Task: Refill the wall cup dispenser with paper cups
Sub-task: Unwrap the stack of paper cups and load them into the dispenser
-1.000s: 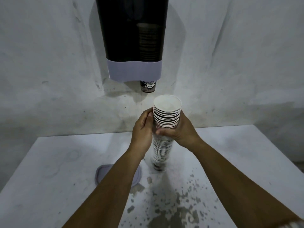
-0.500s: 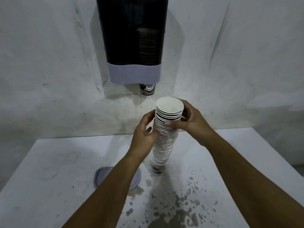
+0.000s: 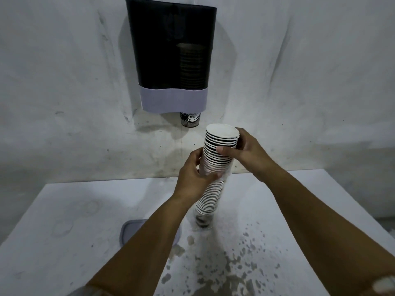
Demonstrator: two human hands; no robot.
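Item: stack of paper cups [image 3: 215, 167], nested, partly sheathed in a clear plastic sleeve [image 3: 211, 201]; upper rims bare, lower part wrapped. Standing tilted, foot at the centre of the white desk [image 3: 64, 210], top leaning toward 1 o'clock, just below the wall cup dispenser [image 3: 171, 56] at 12 o'clock. Held by both hands: left hand [image 3: 192, 178] curled round the sleeved middle from 9 o'clock, right hand [image 3: 245, 152] clamped on the bare upper cups from 3 o'clock, thumb across the rims. Handling, by judgement: very light; thin walls crush under a hard squeeze; column flexible and liable to bend or split apart at any joint if lifted by one end; sleeve slippery, apt to slide over the cups. Best hold: firm but gentle wrap round the rolled rims, the stiffest part, second hand steadying lower down. Dispenser contents: short column of cups dimly visible through the dark cover, one printed cup [image 3: 189, 120] protruding beneath. Also on desk: grey lid [image 3: 132, 231] at 7 o'clock of the stack, half hidden by the left forearm; chipped patches toward 5 o'clock.
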